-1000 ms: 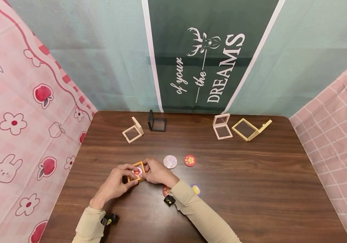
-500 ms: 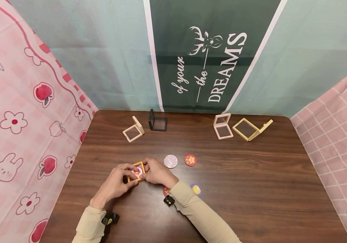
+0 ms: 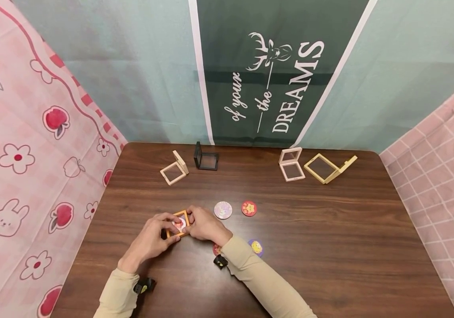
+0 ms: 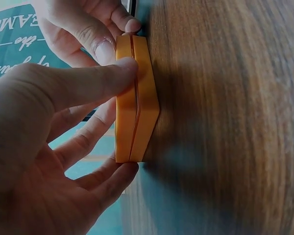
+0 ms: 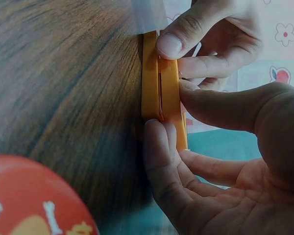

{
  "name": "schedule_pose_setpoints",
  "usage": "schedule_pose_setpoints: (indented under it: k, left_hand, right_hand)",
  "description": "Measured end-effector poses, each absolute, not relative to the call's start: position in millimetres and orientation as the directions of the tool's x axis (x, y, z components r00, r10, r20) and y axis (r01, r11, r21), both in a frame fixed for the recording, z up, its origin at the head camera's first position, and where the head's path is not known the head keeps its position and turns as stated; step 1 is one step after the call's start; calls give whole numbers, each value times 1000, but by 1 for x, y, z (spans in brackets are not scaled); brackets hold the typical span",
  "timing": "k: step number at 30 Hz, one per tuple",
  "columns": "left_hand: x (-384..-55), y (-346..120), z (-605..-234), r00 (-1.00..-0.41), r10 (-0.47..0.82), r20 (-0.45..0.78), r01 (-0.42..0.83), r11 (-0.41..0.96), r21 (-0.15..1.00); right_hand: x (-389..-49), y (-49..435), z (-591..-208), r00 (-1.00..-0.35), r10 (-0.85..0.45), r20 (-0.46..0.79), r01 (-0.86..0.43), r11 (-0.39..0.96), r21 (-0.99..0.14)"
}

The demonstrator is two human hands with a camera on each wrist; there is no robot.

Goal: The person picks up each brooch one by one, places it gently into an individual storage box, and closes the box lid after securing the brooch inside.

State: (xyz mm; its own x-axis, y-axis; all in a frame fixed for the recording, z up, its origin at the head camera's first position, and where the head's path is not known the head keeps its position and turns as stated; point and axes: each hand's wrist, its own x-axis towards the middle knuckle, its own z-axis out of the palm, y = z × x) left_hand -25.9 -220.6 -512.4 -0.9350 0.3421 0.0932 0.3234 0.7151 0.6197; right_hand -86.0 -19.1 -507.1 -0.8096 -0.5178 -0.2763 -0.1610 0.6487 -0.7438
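Observation:
Flat on the table at the left lies a square orange display frame, its two halves folded together with a thin seam between them in both wrist views. A round picture disc shows through its window, partly behind fingers. My left hand grips the frame's left side, thumb on the near edge and fingers over the top and far edge. My right hand pinches the right corner, its thumb on the upper face and fingertips against the side. In the left wrist view the orange frame rests on the wood.
Open hinged frames stand along the back: beige, black, pink and yellow. Round discs lie nearby: lilac, red with a star, purple and yellow, and a red one partly under the right wrist.

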Motion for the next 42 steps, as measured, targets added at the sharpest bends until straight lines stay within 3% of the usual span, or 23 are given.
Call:
schedule_pose_setpoints:
  k: [24,33,42]
  left_hand:
    - [-22,-219,-512,-932,346,108,342,740,580]
    - [-19,-223,-510,-933,339,123,344,731,589]
    - [-16,-232,-511,-935,321,154,349,741,574]
  right_hand:
    - [-83,-17,-508,-822,-519,-235,-197,647,-737]
    - [-75,19,-496,-819,-561,-119,-324,623,-712]
    - [-61,49,-488,-798,-587,-138,-345,631,-695]
